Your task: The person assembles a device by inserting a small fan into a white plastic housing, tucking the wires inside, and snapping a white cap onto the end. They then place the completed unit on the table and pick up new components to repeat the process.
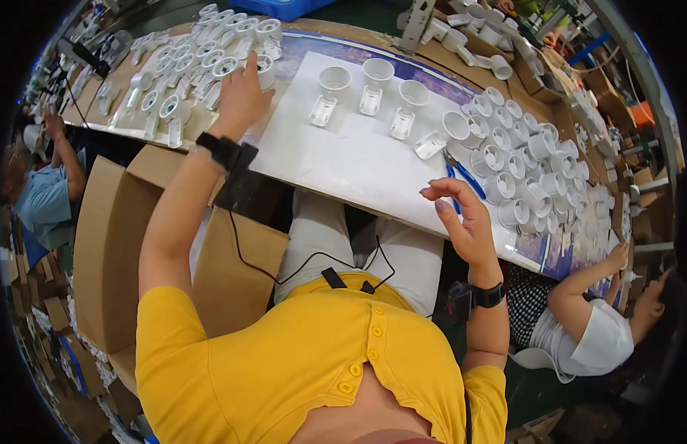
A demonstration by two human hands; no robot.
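Observation:
My left hand (243, 98) reaches to the far left over rows of white plastic parts. Its index finger is stretched along the rim of a white cup-shaped part (265, 71), and its thumb points out to the side. My right hand (465, 220) hovers at the near edge of the white sheet, fingers bent and apart, with nothing in them. Just beyond it lie pliers with blue handles (467, 180). On the sheet stand white cups with rectangular arms, among them one at the left (334, 79), one in the middle (378, 72) and one farther right (413, 96).
Many white cups (536, 196) crowd the right side of the table. Rows of cups with dark insides (182, 63) cover the left side. A cardboard box (106, 251) stands open below left. Co-workers sit left (44, 192) and right (580, 318). A black cable (243, 255) hangs across my lap.

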